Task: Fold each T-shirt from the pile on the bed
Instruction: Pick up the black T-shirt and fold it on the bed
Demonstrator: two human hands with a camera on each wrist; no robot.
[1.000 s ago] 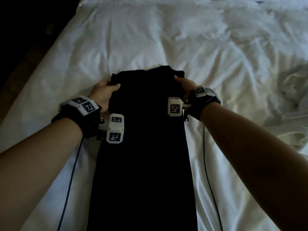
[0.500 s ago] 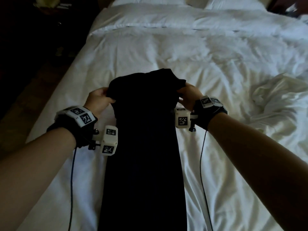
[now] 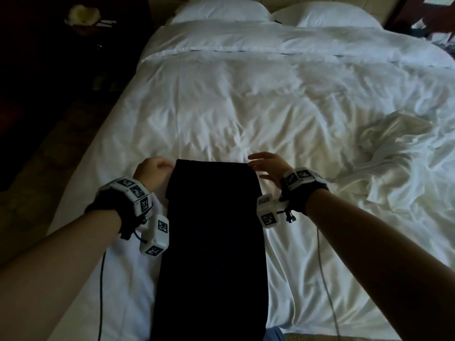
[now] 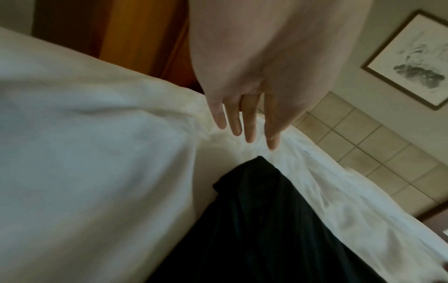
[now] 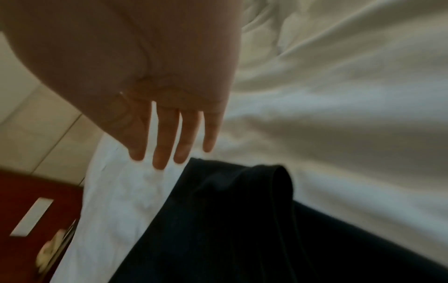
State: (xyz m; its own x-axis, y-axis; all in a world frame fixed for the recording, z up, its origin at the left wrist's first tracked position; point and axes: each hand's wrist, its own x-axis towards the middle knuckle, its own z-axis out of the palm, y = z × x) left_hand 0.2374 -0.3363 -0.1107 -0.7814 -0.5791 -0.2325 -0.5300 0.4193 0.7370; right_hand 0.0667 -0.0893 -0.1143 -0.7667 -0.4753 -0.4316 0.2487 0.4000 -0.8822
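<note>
Bed (image 3: 246, 107): white, rumpled duvet, two pillows (image 3: 221, 8) at its head.
Black T-shirt (image 3: 214, 242): long narrow strip lying flat on the duvet's near part, between both wrists.
White heap (image 3: 394, 148): crumpled cloth off to the right.
Left hand (image 3: 154, 172): released, fingers straight, just beside the strip's far corner.
Right hand (image 3: 268, 166): released, fingers spread, at the opposite corner.

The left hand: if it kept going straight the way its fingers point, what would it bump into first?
Probably the white duvet. The left hand is open, fingers straight, pointing past the black T-shirt along the bed. Depth is unclear, so it may skim above first.
</note>
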